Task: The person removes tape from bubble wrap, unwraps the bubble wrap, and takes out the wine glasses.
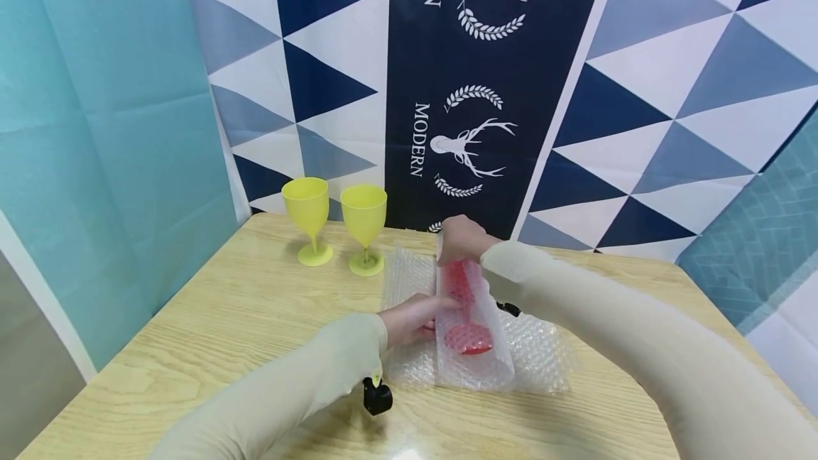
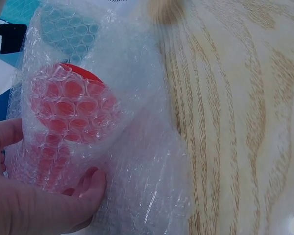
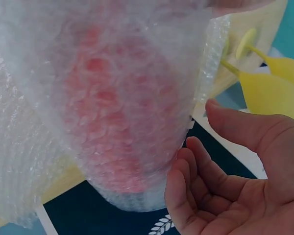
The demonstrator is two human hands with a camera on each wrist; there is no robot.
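Observation:
A red goblet (image 1: 469, 341) lies rolled in bubble wrap (image 1: 488, 371), its foot toward me and its bowl at the far end. Through the plastic, the round red foot (image 2: 73, 100) and part of the stem show in the left wrist view. My left hand (image 1: 412, 319) grips the wrapped stem from the left, thumb on top. At the far end, my right hand (image 1: 463, 238) is beside the wrapped bowl (image 3: 122, 112). Its fingers (image 3: 186, 181) are loosely bent with the tips right at the wrap's edge, the thumb standing apart.
Two yellow goblets (image 1: 307, 208) (image 1: 364, 215) stand upright at the back left of the wooden table (image 1: 211, 346). More bubble wrap (image 1: 543, 353) spreads flat under and right of the roll. A patterned cloth (image 1: 339, 55) hangs behind the table's back edge.

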